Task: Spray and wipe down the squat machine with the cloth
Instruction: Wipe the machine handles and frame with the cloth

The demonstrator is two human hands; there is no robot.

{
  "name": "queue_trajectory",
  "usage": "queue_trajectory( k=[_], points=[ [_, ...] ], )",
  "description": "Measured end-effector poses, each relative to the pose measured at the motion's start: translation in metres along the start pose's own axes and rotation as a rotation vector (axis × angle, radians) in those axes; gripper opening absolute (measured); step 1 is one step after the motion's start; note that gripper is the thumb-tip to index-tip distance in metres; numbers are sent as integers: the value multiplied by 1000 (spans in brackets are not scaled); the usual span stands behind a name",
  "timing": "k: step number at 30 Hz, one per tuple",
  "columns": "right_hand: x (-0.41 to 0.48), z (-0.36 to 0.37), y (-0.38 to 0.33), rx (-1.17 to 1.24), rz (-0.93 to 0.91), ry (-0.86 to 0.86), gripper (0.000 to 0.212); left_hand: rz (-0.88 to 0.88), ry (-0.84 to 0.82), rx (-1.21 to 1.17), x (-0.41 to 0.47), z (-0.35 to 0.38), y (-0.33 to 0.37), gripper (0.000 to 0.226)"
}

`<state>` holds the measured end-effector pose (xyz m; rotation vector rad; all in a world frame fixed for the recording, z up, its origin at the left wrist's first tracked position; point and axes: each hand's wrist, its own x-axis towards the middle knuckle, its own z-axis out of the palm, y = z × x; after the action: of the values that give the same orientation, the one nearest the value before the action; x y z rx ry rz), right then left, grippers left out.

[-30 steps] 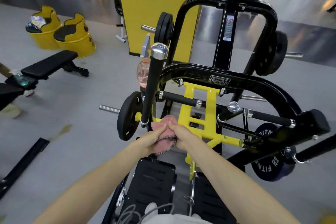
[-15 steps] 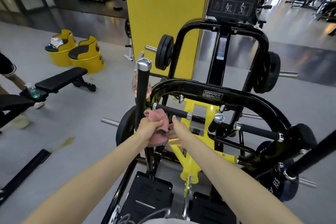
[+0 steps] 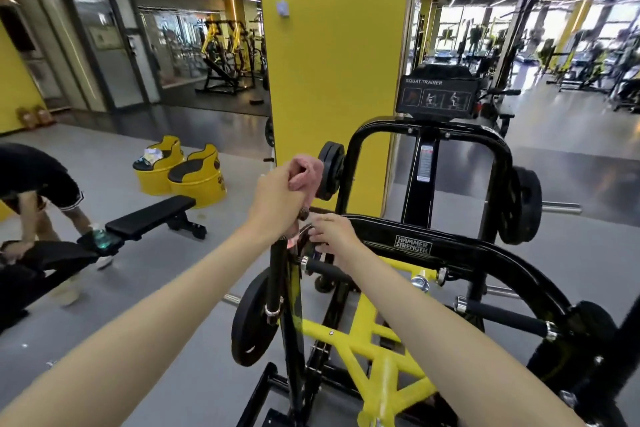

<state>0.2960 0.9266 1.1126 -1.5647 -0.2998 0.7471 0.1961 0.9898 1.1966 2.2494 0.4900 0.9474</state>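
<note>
The left hand (image 3: 277,199) gripped one pink cloth (image 3: 309,170) at one squat machine (image 3: 414,245); the right hand (image 3: 333,233) hold was unclear. Two yellow seats (image 3: 198,181), grey gym floor (image 3: 156,274).

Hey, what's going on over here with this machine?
A person is wiping down a squat machine. Their left hand grips a pink cloth wrapped over the top of an upright black handle. The right hand reaches to the frame just beside it. What its fingers touch there is hidden.
</note>
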Motion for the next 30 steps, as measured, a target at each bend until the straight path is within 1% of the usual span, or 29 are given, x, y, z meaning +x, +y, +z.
queue_trajectory(
  k=[2,3,4,5,6,7,8,9,11,15,17,19,21,22,23,24,25,26,27,29,30],
  points=[
    [-3,6,-10,-39,-65,-42,30,79,77,124,19,-19,1,18],
    [-5,8,-14,-54,-84,-61,37,82,91,231,29,-24,-5,18],
    [-3,10,-16,-66,-99,-76,43,58,71,352,39,-28,-13,19],
    [-2,13,-18,-79,-113,-86,48,24,13,446,47,-27,-21,22],
    [0,16,-18,-100,-130,-89,51,-17,-81,489,51,-24,-27,23],
    [1,19,-19,-123,-148,-91,53,-57,-179,498,55,-18,-34,20],
    [4,23,-19,-141,-166,-94,53,-86,-242,500,56,-11,-36,16],
    [4,26,-19,-145,-185,-102,51,-96,-267,517,58,-2,-40,14],
    [7,32,-18,-143,-220,-95,41,-92,-289,578,65,12,-46,13],
    [11,42,-16,-135,-233,-14,24,-125,-410,633,77,27,-35,16],
    [11,44,-15,-198,-253,10,20,-98,-507,681,81,27,-27,22],
    [11,44,-12,-199,-244,22,17,-9,-582,731,81,24,-24,24],
    [9,42,-9,-87,-233,22,22,153,-619,815,72,16,-27,23],
    [8,40,-7,-34,-240,23,24,290,-625,868,66,12,-34,20],
    [8,37,-7,-21,-246,20,20,489,-607,912,61,8,-45,17],
    [8,33,-6,-26,-249,-9,9,690,-564,906,55,4,-57,14],
    [10,30,-5,-39,-258,-48,13,852,-512,879,50,-1,-69,17],
    [12,28,-4,-43,-254,-92,26,947,-479,831,48,-6,-81,25],
    [10,26,-6,-61,-251,-122,31,996,-436,761,48,-10,-91,34],
    [11,26,-6,-143,-258,-128,27,938,-390,626,46,-10,-99,45],
    [12,27,-6,-170,-270,-127,25,881,-366,578,45,-8,-98,46]
  ],
)
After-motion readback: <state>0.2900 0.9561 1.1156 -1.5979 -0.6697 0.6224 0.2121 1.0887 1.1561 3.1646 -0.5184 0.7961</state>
